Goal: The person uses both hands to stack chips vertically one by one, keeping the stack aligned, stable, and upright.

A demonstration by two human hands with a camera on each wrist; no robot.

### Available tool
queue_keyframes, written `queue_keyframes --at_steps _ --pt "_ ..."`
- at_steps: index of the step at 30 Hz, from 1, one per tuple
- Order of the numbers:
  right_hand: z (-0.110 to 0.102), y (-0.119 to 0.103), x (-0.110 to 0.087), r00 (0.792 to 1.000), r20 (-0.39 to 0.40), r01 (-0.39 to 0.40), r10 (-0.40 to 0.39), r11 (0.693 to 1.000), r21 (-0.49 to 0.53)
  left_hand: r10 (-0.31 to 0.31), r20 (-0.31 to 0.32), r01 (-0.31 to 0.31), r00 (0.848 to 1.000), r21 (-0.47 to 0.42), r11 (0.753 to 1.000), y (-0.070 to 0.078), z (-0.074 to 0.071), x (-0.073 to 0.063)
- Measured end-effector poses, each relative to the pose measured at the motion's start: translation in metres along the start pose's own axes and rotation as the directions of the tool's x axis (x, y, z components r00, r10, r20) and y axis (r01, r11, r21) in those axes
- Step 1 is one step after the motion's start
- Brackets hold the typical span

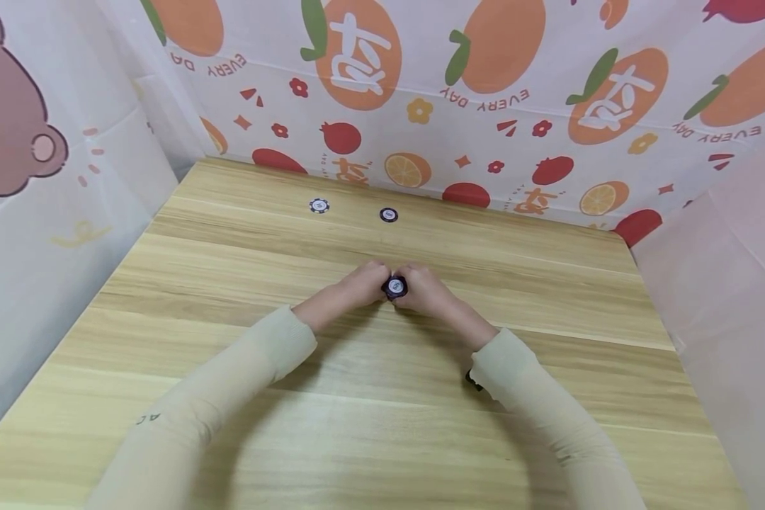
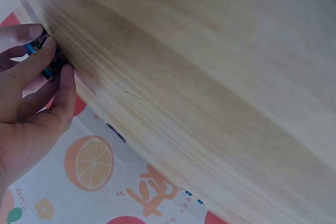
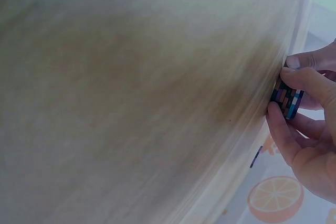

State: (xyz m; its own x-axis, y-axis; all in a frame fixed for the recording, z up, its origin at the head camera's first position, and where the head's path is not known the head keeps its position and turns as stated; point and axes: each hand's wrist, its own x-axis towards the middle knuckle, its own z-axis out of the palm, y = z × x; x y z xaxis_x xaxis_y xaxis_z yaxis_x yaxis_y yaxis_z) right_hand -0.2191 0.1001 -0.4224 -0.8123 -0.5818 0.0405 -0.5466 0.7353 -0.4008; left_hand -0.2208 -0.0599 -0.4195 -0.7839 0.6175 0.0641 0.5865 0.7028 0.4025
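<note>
A short stack of dark poker chips stands on the table between both hands, its top chip bearing a white printed centre. My left hand grips the stack from the left, and my right hand grips it from the right. Seen from the left wrist, mixed coloured edges show along the chip stack, with thumb and fingers curled round its side. In the right wrist view, the fingers of my right hand pinch the same stack near the wooden surface.
Farther back on the wooden table lie a white-and-dark poker chip and a dark purple chip. A dark object is partly hidden under the right sleeve. A fruit-printed curtain hangs along the back edge.
</note>
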Motion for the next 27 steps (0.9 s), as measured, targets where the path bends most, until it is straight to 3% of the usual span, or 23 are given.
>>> queue_keyframes --at_steps 10,15,16,19,23,27 --pt "-0.004 0.003 0.000 0.999 0.028 -0.033 0.031 0.999 0.041 0.011 -0.016 -0.011 1.000 0.005 1.000 0.003 0.001 0.003" --pt "-0.004 0.012 0.001 0.999 0.030 -0.023 0.022 0.999 0.044 0.001 -0.005 -0.001 1.000 -0.026 1.000 -0.002 0.008 0.014" --pt "-0.005 0.014 0.001 0.999 0.029 -0.020 0.018 0.999 0.046 0.024 -0.037 -0.026 0.999 -0.033 0.999 -0.011 0.018 0.020" --pt "-0.008 0.021 0.001 1.000 0.026 -0.016 0.015 0.998 0.053 -0.011 -0.001 0.011 1.000 -0.018 1.000 -0.021 0.031 0.037" --pt "-0.012 0.028 0.000 0.999 0.042 -0.033 0.031 0.997 0.067 -0.023 0.000 0.023 1.000 0.017 1.000 -0.031 0.050 0.056" --pt "-0.016 0.035 -0.001 0.997 0.056 -0.056 0.051 0.995 0.078 0.007 -0.055 -0.005 0.998 0.032 0.999 -0.062 0.089 0.083"
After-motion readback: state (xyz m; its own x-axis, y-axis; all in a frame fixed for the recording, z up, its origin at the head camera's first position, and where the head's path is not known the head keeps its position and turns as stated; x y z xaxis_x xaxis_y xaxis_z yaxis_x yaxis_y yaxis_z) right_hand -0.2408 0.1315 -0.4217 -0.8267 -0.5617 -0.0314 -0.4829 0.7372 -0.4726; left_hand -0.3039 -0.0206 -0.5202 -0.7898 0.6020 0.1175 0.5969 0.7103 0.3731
